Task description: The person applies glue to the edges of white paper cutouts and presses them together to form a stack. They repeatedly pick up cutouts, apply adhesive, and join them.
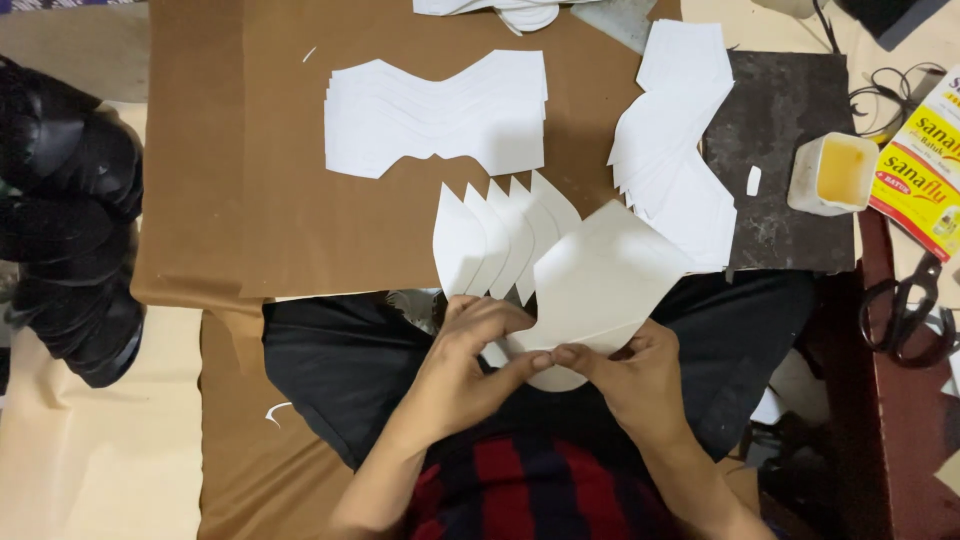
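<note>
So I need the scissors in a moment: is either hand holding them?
No: the scissors lie apart at the right, while the left hand and right hand pinch a white paper piece.

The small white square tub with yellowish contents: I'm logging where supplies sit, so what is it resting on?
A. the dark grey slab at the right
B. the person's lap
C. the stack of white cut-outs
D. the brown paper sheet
A: the small white square tub stands on the right edge of the dark grey slab, apart from the brown paper sheet.
</note>
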